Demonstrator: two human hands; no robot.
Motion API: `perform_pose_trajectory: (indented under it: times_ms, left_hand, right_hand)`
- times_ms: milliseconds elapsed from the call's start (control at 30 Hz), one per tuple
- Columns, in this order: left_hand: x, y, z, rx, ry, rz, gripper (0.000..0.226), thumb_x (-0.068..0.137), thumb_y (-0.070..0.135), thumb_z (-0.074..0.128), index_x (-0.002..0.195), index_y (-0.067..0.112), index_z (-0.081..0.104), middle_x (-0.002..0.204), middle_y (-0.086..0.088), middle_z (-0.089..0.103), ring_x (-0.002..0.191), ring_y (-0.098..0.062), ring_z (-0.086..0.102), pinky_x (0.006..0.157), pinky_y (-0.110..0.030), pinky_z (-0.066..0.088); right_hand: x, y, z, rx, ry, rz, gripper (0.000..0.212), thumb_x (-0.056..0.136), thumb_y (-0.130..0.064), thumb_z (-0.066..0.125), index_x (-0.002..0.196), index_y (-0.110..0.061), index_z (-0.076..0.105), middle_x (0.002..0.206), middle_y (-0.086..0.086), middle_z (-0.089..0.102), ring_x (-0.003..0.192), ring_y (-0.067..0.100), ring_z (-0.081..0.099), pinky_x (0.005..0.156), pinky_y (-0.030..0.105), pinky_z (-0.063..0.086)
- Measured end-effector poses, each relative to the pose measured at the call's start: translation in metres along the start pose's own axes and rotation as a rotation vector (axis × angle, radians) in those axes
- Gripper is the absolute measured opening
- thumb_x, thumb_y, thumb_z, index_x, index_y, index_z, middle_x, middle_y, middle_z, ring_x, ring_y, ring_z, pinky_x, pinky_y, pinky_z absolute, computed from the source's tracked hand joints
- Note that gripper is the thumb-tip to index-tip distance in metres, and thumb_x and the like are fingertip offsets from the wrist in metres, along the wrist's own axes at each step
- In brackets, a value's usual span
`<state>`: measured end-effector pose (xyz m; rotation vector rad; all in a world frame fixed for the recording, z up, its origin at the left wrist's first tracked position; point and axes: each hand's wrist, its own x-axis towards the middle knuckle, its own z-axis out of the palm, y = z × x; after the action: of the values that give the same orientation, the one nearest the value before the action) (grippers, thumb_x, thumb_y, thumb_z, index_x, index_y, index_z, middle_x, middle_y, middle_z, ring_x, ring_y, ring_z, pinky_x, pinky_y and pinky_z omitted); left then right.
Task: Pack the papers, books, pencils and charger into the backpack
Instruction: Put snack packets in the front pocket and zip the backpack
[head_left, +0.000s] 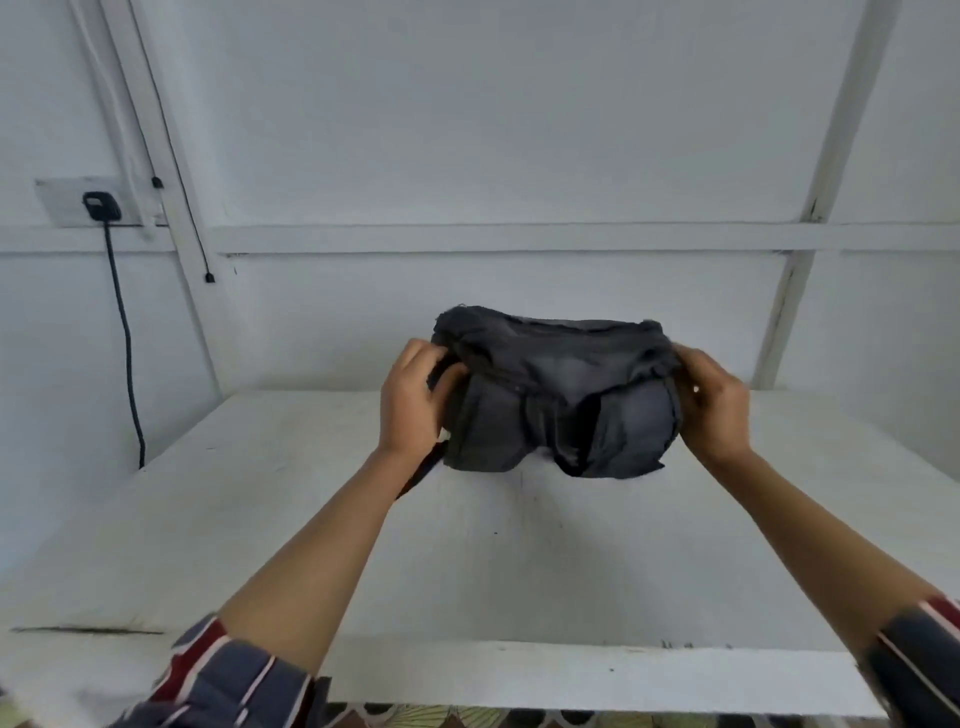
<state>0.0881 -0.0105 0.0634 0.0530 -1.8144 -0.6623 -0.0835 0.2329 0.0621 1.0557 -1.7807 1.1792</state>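
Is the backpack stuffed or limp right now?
Limp: the backpack sags in creased folds between the left hand and right hand gripping its sides. Contents cannot be told.

Single head-worn wide-angle view, from the near edge of the table (260, 519), facing forward and slightly down across the table to the wall (519, 130) behind it, backpack (556, 395) close, mid-frame, over the table's far half.

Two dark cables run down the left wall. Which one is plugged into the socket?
The thicker cable, hanging from the black plug in the socket plate; the thin wire just follows the slanted white strip beside it.
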Motion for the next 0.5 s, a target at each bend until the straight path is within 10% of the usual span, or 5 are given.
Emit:
perform_pose_trajectory:
  times_ms: [200,500]
  left_hand:
    - [0.108,-0.002,0.023,-0.036,0.143,-0.140,0.021,0.091,0.022,0.058,0.074,0.010,0.052,0.073,0.011,0.044,0.065,-0.001,0.043,0.061,-0.019,0.036]
    - [0.175,-0.035,0.044,-0.136,-0.061,-0.284,0.024,0.094,0.013,0.051,0.117,0.013,0.056,0.098,0.003,0.060,0.088,-0.010,0.055,0.078,-0.017,0.044]
  right_hand:
    - [0.113,0.005,0.028,0.046,0.070,0.263,0.028,0.092,-0.009,0.042,0.110,-0.007,0.064,0.081,0.010,0.063,0.069,0.022,0.049,0.065,0.029,0.036]
    - [0.166,0.026,0.058,0.143,0.068,0.361,0.029,0.091,-0.012,0.052,0.117,-0.015,0.066,0.111,0.008,0.068,0.094,0.017,0.060,0.074,0.015,0.040]
